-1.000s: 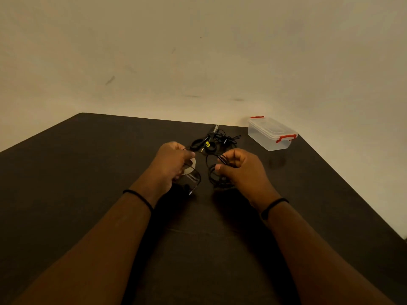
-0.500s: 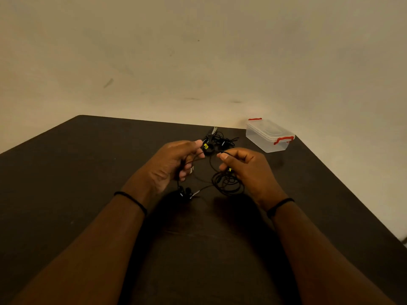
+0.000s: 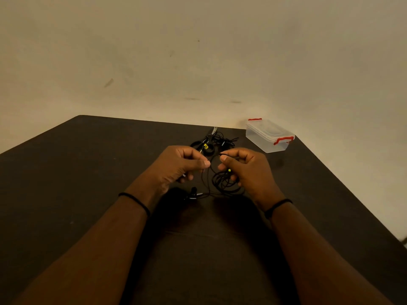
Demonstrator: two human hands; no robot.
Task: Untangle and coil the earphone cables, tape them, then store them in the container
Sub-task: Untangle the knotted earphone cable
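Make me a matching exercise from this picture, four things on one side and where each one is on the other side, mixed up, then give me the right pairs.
Things:
1. plastic box
2. black cable
3. pile of cables
4. earbuds

Places:
A. on the table just behind the hands
B. held between the left hand and right hand
C. at the table's far right corner, lid on
D. resting on the table near the left wrist

Pairs: 1-C, 2-B, 3-A, 4-D
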